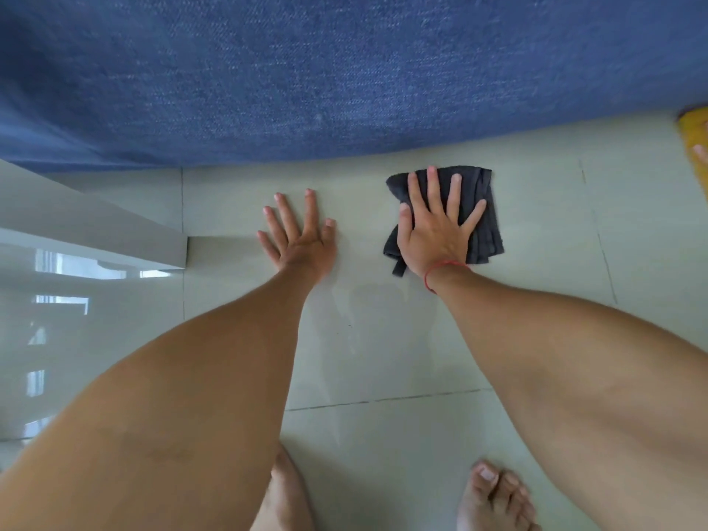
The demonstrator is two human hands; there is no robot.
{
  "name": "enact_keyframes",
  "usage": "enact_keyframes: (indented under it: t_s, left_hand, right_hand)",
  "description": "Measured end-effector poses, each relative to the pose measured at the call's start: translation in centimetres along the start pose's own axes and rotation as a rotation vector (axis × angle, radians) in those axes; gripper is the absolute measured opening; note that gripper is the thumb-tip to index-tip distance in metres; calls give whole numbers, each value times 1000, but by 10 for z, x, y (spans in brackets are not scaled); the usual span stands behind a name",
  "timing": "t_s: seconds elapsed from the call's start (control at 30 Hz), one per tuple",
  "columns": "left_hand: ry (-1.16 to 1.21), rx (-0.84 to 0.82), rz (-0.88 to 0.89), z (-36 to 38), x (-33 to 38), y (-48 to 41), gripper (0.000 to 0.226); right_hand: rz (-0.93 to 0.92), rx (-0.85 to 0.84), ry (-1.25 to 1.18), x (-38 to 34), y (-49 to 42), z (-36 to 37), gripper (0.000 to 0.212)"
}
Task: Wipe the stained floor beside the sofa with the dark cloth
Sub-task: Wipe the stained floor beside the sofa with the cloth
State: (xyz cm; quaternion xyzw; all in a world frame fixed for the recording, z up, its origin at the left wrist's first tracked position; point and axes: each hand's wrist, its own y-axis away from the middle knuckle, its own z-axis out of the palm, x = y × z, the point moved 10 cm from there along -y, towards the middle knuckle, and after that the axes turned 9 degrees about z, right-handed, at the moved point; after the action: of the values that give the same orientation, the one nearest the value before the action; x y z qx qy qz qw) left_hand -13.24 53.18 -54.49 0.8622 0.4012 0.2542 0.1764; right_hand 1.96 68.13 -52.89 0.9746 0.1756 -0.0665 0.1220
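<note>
Floor [383,339] tiles nearest the feet show faint damp streaks. Left hand [299,231] rests flat and empty as a brace. Right hand [436,228] presses the dark cloth [482,224] flat, fingers spread, just short of the sofa [344,70]. Maintain even palm pressure; use overlapping strokes.

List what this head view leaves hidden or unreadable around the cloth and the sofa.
- Floor under the dark cloth: covered by the cloth and the right hand, so any stain there is unseen.
- Yellow object: cut off by the right edge, unidentifiable.
- Sofa: only blue fabric shows; its top runs off the frame.
- Floor under the left hand: hidden by the palm.
- Faint marks on the floor: too faint to tell wet from stained.
</note>
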Motion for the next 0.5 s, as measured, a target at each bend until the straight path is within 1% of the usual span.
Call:
enact_keyframes:
  t_s: [0.1, 0.23, 0.4, 0.5]
  left_hand:
    - [5, 0, -6, 0, -1, 0, 58]
    - [24, -7, -8, -3, -2, 3, 58]
    - [21, -9, -13, -4, -2, 3, 57]
    - [6, -11, -15, -5, -1, 4, 58]
  right_hand:
    - [-53, -17, -12, -33, -4, 2, 52]
    - [-220, -41, -20, -85, 14, 9, 52]
    - [-411, -42, 2, -88, 38, 13, 51]
    - [-456, -56, 31, -73, 56, 14, 52]
